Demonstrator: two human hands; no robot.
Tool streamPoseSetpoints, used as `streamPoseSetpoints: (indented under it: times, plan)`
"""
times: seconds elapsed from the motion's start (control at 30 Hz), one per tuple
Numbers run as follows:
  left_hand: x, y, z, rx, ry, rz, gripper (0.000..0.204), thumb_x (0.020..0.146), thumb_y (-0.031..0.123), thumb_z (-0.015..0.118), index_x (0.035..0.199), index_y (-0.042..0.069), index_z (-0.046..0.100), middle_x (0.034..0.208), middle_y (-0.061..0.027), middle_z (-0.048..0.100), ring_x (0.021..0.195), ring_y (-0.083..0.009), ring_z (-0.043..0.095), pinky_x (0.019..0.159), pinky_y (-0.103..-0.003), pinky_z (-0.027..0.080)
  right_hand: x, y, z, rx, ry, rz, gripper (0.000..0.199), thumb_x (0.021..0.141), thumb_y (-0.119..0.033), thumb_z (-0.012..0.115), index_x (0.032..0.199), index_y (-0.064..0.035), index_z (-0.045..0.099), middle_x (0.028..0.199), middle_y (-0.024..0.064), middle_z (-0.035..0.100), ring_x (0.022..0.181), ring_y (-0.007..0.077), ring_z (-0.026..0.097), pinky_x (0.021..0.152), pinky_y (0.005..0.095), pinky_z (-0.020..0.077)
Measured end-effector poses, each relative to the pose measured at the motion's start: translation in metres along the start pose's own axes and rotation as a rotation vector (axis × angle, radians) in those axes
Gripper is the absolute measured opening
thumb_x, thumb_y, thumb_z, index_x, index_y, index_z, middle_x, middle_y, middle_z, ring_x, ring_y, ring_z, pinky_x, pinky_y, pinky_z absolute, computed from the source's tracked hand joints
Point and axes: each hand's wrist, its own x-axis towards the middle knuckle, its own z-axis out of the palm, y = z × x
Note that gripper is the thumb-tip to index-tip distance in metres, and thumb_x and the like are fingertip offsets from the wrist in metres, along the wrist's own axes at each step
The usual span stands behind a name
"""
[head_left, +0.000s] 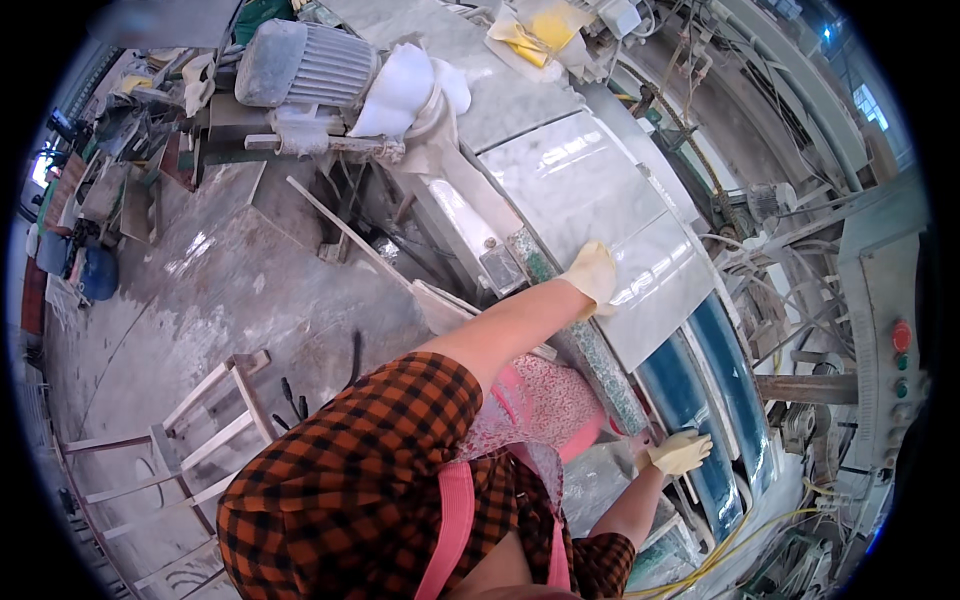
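Note:
My left hand (592,272), in a pale yellow glove, reaches out and curls over the near edge of a glossy white marble slab (600,180) lying on the machine bed. My right hand (680,452), also gloved, rests lower down with its fingers spread, on a rail beside the blue bed strips (690,390); it holds nothing. A speckled green stone edge (600,365) runs between the two hands. I wear a checked orange-and-black shirt and a pink apron.
A grey ribbed electric motor (300,65) sits at the slab's far end. A control box with a red button (900,340) stands at the right. A wooden stool frame (200,430) is on the wet concrete floor (230,290). A yellow hose (740,540) trails below.

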Motion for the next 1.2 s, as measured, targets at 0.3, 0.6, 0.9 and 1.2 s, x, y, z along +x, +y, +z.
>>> streamPoseSetpoints:
  times: [0.3, 0.6, 0.9, 1.2]
  plan:
    - [0.045, -0.139, -0.010, -0.603, 0.140, -0.093, 0.036, 0.097, 0.035, 0.056, 0.099, 0.003, 0.074, 0.103, -0.0256, 0.071, 0.099, -0.0442, 0.067, 0.089, -0.051, 0.054, 0.003, 0.005, -0.006, 0.032, -0.205, 0.041, 0.049, 0.108, -0.028, 0.041, 0.144, 0.0033, 0.055, 0.150, 0.0256, 0.053, 0.140, 0.0421, 0.049, 0.114, 0.0503, 0.0392]
    - [0.174, -0.308, 0.055, -0.291, 0.387, -0.414, 0.053, 0.098, 0.045, 0.052, 0.136, 0.008, 0.060, 0.140, -0.0092, 0.061, 0.137, -0.0230, 0.051, 0.111, -0.053, 0.037, -0.001, 0.026, 0.001, 0.061, -0.125, -0.014, 0.051, 0.112, -0.032, 0.042, 0.144, 0.0054, 0.053, 0.149, 0.0316, 0.051, 0.139, 0.0468, 0.047, 0.115, 0.0516, 0.0407]
    - [0.226, -0.308, 0.062, -0.028, 0.469, -0.386, 0.056, 0.097, 0.048, 0.052, 0.108, -0.001, 0.076, 0.117, -0.0162, 0.072, 0.120, -0.0315, 0.060, 0.108, -0.043, 0.040, 0.082, -0.005, -0.036, -0.016, 0.350, -0.529, 0.049, 0.102, -0.028, 0.062, 0.137, 0.0052, 0.058, 0.136, 0.0295, 0.061, 0.123, 0.0463, 0.061, 0.105, 0.0550, 0.0496]
    - [0.220, -0.295, 0.042, -0.151, 0.372, -0.346, 0.057, 0.097, 0.050, 0.054, 0.106, -0.002, 0.075, 0.117, -0.0188, 0.071, 0.118, -0.0334, 0.060, 0.108, -0.042, 0.041, 0.035, 0.024, 0.003, 0.060, 0.126, -0.282, 0.044, 0.108, -0.023, 0.052, 0.139, 0.0089, 0.056, 0.136, 0.0308, 0.061, 0.125, 0.0467, 0.059, 0.106, 0.0509, 0.0488]
